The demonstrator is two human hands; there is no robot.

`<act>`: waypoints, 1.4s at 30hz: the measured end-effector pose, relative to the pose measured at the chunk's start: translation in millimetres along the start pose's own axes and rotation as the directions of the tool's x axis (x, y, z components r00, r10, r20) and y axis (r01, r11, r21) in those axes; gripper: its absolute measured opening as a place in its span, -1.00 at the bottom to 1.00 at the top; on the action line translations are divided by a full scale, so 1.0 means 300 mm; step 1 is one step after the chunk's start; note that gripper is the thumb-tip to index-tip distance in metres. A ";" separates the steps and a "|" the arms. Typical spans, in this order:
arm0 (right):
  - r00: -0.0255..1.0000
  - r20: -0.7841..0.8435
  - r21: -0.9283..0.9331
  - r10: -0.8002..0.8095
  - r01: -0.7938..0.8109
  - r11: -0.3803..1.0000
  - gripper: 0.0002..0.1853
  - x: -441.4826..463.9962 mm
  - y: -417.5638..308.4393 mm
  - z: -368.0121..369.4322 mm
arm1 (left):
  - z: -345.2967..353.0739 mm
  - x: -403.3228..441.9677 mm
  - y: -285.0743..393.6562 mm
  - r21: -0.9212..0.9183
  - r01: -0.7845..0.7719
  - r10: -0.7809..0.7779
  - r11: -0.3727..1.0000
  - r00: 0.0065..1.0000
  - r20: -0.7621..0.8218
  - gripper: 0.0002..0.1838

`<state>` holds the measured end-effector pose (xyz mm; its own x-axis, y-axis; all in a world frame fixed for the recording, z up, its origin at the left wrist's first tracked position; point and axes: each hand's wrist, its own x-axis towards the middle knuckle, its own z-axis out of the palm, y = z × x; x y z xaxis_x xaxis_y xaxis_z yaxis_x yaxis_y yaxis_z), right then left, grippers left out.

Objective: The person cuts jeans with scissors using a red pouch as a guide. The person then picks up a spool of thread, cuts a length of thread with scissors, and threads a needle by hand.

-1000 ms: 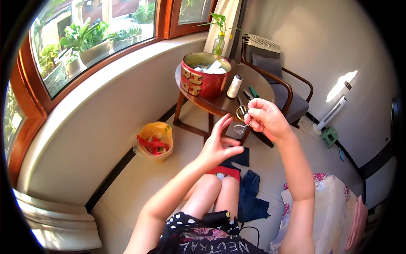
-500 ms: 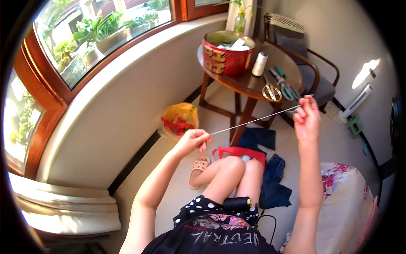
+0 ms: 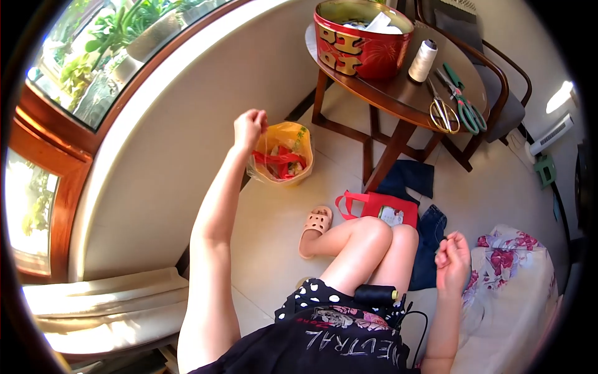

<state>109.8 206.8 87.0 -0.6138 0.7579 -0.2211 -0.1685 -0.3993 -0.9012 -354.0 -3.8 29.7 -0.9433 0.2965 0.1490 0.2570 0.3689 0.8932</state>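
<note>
My left hand is raised at arm's length beside the yellow-lined waste bin, fingers closed in a pinch. A faint pale strand of thread seems to hang from it. Low on the right, my right hand is also pinched, palm side showing, with a fine strand of thread at its fingertips; the rest of the strand is too thin to follow. A black thread spool lies on my lap. Beyond my knees are a red bag and pieces of blue denim on the floor.
On the round wooden table stand a red tin and a white thread cone, beside gold-handled scissors and green-handled shears. A flower-patterned cover is at right, an armchair behind the table.
The white thread stretched between both hands no longer shows taut. My left hand went up and out toward the bin; my right hand dropped lower. The view shifted.
</note>
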 end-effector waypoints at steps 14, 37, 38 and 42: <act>0.994 0.076 -0.156 0.075 -0.062 0.986 -0.98 -0.073 0.093 0.051 | 0.081 -0.145 0.029 0.628 -0.218 0.170 0.747 0.976 0.137 -0.51; 0.588 0.598 -0.645 -0.545 0.756 0.107 -0.75 -0.454 0.222 -0.109 | 0.109 -1.339 0.305 -0.375 0.878 -0.165 0.297 0.434 0.886 -0.93; 0.725 0.445 -0.747 -0.526 0.624 0.228 -0.78 -0.442 0.237 -0.163 | 0.096 -1.329 0.303 -0.423 0.850 -0.202 0.313 0.495 0.845 -0.94; 0.989 0.132 -0.790 -0.063 0.144 0.596 -0.66 -0.384 0.259 -0.284 | 0.058 -1.280 0.289 -0.522 0.754 -0.258 0.399 0.639 0.725 -0.94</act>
<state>233.1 132.3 10.8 -0.6987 0.7065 -0.1128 0.4210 0.2784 -0.8633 34.1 -70.4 42.4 -0.5171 0.7324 -0.4430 -0.7180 -0.0893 0.6903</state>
